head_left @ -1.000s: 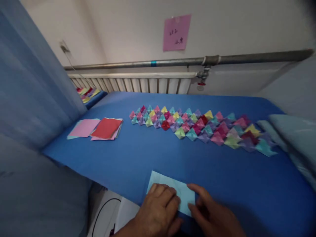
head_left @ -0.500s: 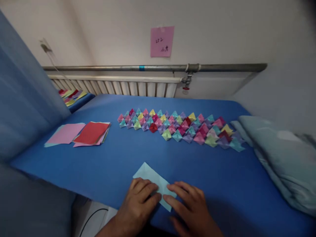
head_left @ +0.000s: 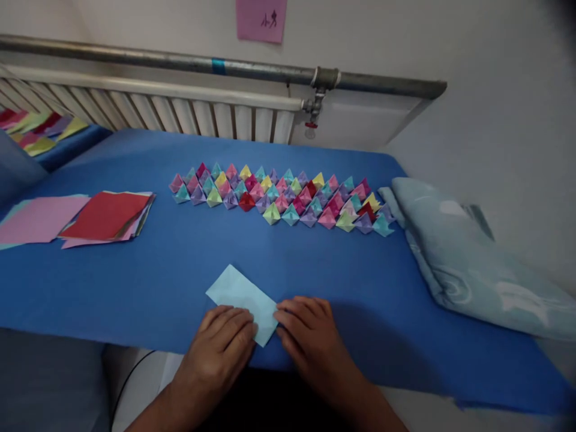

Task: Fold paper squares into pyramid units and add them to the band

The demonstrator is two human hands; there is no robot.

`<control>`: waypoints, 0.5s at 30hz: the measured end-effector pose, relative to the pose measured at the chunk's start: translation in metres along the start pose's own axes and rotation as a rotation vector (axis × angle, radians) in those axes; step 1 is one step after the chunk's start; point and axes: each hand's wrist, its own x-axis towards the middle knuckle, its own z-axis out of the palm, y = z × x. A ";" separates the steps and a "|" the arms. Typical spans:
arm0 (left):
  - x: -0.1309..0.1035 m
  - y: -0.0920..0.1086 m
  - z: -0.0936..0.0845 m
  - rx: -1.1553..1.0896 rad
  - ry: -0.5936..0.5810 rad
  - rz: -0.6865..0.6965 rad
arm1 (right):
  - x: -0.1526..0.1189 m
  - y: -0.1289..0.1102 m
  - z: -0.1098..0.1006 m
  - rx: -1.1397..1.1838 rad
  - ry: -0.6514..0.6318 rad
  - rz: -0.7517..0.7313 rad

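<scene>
Paper, lower centre, seemingly part-folded; left hand pressing loosely, right hand at edge, grip unclear. Folded pieces mid-frame; sheets, frame left, unfolded.

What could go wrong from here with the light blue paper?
The light blue paper might shift or crease askew: the left hand lies over its near edge, while the right hand seems only to touch its right end.

A careless forward reach could disturb the folded pieces, which sit close together in rows beyond it.
</scene>
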 end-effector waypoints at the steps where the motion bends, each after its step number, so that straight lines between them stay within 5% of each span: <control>1: 0.001 0.000 -0.001 -0.004 -0.002 -0.001 | 0.000 0.000 -0.001 0.007 0.002 0.008; 15: 0.003 -0.007 -0.003 -0.047 -0.038 -0.286 | 0.016 0.005 0.004 0.048 0.010 0.181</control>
